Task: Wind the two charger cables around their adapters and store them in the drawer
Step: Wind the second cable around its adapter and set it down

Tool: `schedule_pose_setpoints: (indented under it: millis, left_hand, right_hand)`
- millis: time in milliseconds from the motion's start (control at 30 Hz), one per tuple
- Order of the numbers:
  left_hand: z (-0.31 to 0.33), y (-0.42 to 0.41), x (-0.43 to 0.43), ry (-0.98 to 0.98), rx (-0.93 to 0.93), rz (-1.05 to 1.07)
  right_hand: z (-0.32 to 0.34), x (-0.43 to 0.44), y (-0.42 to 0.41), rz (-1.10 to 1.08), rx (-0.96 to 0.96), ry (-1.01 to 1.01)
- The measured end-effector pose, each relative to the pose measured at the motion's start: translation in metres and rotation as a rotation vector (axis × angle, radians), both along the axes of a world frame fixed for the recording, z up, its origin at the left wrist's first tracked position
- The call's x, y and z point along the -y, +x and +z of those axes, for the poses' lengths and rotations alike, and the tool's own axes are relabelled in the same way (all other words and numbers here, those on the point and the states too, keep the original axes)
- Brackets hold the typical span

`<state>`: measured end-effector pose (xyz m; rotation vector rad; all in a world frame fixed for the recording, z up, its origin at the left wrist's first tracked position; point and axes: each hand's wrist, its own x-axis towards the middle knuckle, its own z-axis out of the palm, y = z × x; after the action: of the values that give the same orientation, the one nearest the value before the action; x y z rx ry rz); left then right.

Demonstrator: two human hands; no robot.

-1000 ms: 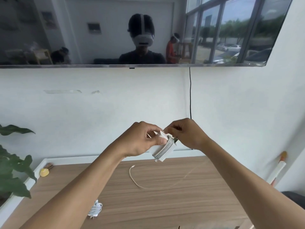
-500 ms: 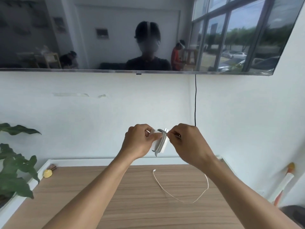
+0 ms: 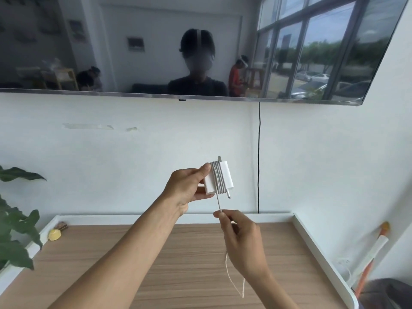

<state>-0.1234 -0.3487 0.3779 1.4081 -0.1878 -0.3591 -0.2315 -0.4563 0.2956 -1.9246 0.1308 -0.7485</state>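
Nearest the viewer, the loose tail of the cable [image 3: 231,279] is seen hanging below the right hand [image 3: 242,244], its end dangling just above the table [image 3: 178,275] without clearly touching it. The cable is pinched between the thumb and fingers of the right hand and is drawn taut upward to the adapter [image 3: 219,177]. The adapter is held just above and to the left of the right hand, gripped at its left edge by the fingers and thumb of the left hand [image 3: 189,186], with its prongs pointing up.

Several tight turns are already laid side by side around the adapter's middle, and a connector end is seen tucked at its lower right corner. The winding of this charger is judged to be well advanced: only the short tail remains to be wrapped and secured. The second charger cannot be seen here, so its state cannot be told, and no drawer is in view; the storing is judged to be still ahead.

Beyond the hands, the table is bare in the middle. A small yellow object [image 3: 54,234] lies well to the left of the left hand, near a leafy plant [image 3: 15,230]. A black cord [image 3: 259,157] runs down the wall behind the adapter, below a wall-mounted screen [image 3: 133,52]. Nothing is seen blocking the remaining turns.
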Motion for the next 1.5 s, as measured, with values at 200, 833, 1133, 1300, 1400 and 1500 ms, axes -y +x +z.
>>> schedule_pose_setpoints:
  millis: [200, 833, 1133, 1300, 1400, 1500]
  left_hand:
    - [0.006, -0.019, 0.003, 0.038, 0.084, -0.19]
    - [-0.036, -0.019, -0.014, 0.799, 0.594, -0.122]
    - [-0.04, -0.002, -0.003, 0.509, 0.354, 0.107]
    - [-0.041, -0.003, 0.001, 0.222, 0.017, 0.075]
    - [-0.033, -0.006, 0.0, 0.113, -0.116, 0.03]
    - [-0.029, -0.013, 0.001, 0.061, -0.118, -0.02]
  right_hand:
    - [-0.006, 0.02, 0.01, 0.072, -0.086, 0.178]
    - [0.082, 0.068, 0.017, 0.188, -0.395, -0.403]
    - [0.037, 0.03, 0.003, 0.008, -0.093, -0.49]
    - [0.007, 0.009, -0.011, 0.0, -0.024, -0.358]
    - [-0.014, 0.004, -0.016, 0.011, -0.007, -0.285]
    - [-0.029, 0.006, -0.018, 0.016, 0.002, -0.16]
